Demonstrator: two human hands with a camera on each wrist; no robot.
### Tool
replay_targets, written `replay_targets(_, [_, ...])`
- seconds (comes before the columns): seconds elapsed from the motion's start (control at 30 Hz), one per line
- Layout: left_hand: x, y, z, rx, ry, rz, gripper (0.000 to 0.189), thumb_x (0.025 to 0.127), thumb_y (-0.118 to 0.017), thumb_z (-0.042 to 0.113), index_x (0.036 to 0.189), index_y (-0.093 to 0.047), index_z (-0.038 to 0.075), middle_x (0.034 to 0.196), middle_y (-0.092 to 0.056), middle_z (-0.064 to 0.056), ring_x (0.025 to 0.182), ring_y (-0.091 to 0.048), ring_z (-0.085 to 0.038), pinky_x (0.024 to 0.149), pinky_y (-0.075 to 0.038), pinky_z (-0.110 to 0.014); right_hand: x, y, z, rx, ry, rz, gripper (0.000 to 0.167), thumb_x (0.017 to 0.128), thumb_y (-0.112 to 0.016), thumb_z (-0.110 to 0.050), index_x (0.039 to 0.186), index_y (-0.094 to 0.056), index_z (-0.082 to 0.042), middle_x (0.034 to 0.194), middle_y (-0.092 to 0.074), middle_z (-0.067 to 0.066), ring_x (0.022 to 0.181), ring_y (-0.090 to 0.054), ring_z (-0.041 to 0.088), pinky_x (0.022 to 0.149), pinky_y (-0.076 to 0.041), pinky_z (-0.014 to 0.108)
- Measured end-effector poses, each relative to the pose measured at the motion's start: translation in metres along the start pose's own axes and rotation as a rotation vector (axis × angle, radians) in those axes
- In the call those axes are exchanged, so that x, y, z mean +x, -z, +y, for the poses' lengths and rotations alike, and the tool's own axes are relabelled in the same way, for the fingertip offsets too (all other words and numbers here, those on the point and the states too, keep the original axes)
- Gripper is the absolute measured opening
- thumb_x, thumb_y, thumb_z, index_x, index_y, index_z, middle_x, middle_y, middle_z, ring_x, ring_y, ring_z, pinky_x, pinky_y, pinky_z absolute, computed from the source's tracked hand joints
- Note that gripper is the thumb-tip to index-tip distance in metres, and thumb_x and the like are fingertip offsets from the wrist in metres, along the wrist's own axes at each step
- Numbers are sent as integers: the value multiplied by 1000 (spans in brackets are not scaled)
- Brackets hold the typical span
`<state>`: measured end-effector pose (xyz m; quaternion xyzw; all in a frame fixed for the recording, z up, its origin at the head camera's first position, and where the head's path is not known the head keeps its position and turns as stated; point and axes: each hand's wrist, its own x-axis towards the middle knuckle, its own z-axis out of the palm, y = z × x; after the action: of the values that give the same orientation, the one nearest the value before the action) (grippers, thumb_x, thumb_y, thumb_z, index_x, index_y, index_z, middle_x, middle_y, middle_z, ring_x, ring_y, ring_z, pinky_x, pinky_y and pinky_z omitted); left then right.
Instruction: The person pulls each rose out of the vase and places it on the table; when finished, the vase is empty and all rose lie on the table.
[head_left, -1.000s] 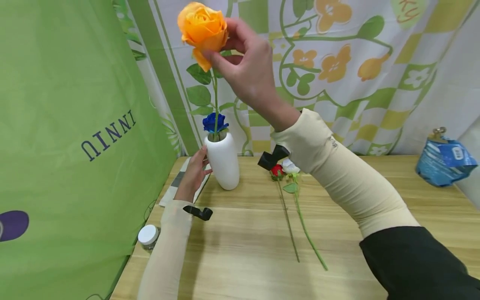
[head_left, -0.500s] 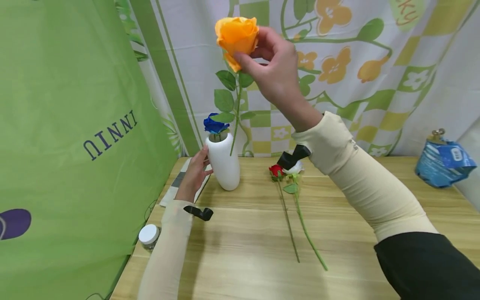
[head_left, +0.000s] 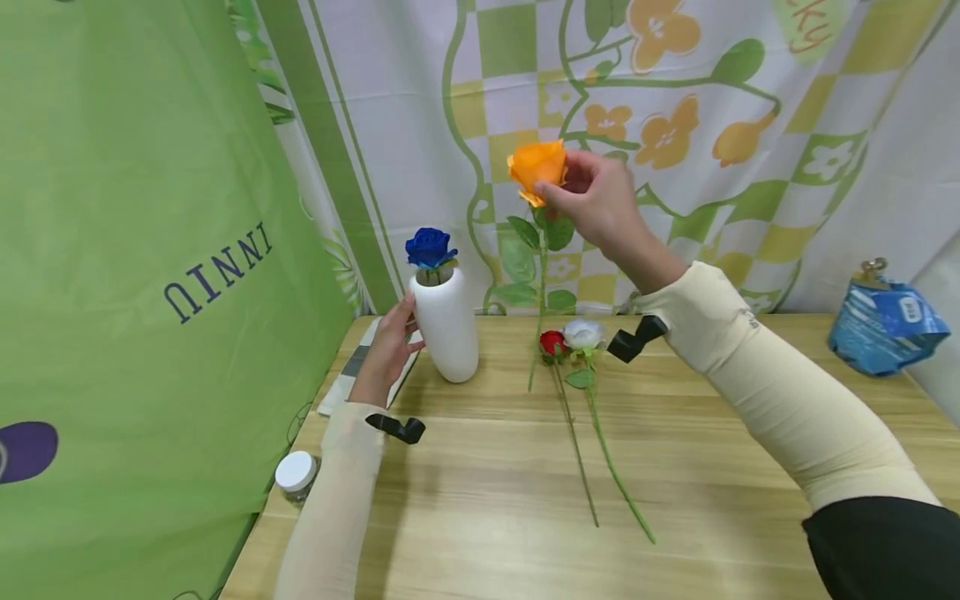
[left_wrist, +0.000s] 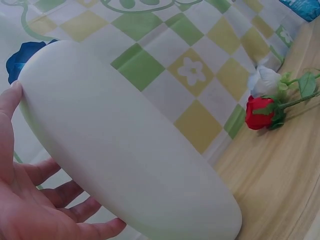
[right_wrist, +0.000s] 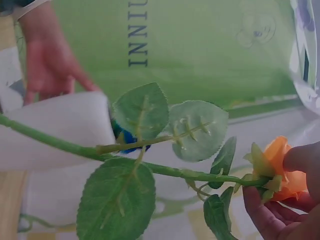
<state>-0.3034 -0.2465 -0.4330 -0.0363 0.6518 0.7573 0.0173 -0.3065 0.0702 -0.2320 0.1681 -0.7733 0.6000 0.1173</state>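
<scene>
In the head view, my right hand [head_left: 606, 204] pinches an orange rose [head_left: 537, 167] just under its bloom. Its leafy green stem [right_wrist: 175, 171] hangs down to the right of a white vase [head_left: 447, 329], the lower end near a red rose. My left hand [head_left: 386, 346] touches the vase's left side, thumb near the rim and the other fingers spread along the wall, as the left wrist view shows. A blue rose [head_left: 431, 247] stands in the vase, its stem mostly hidden inside. The red rose [head_left: 553, 343] and a white rose [head_left: 583, 335] lie side by side on the table.
A wooden table [head_left: 480, 492] meets a patterned curtain [head_left: 510, 100] at the back and a green cloth [head_left: 135, 208] on the left. A folded cloth [head_left: 348, 379] lies behind the left hand, a white-lidded jar [head_left: 296, 473] nearer. A blue bag [head_left: 887, 327] stands at the right.
My right hand has carried the orange rose right and downward, its stem moving from over the vase's mouth to beside the red rose. The left hand stays at the vase.
</scene>
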Motion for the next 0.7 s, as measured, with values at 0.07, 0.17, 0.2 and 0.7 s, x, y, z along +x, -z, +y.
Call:
replay_targets(0.07, [0,0,0,7,1,0,61,101,-48,52,148,-44,13,126,-53,-4,130,-45,-30,112,-34,-60,-1,5,12,-30,-62,-22,42,91,-74,-18,127,-64,1,96,-69,1,71,-65,8,63,-56,18])
replay_targets(0.17, [0,1,-1,15,0,-6,62,100,-48,54,148,-45,14,125,-53,-2,130,-44,-30,111,-34,-59,-3,12,30,-67,-164,-59,46,91,-74,-20,131,-63,0,108,-70,9,76,-66,7,66,-58,20])
replay_targets(0.2, [0,1,-1,12,-1,-6,62,100,-49,54,147,-45,14,124,-53,-2,130,-44,-30,111,-34,-59,-5,15,36,-78,-191,-76,47,92,-73,-21,132,-62,0,113,-70,12,77,-66,7,67,-58,21])
replay_targets(0.7, [-2,0,1,6,5,-3,64,99,-51,52,149,-44,14,144,-46,-14,140,-39,-36,113,-32,-62,-39,59,142,-129,-449,-257,53,98,-64,-17,140,-48,12,108,-63,7,76,-68,5,75,-61,28])
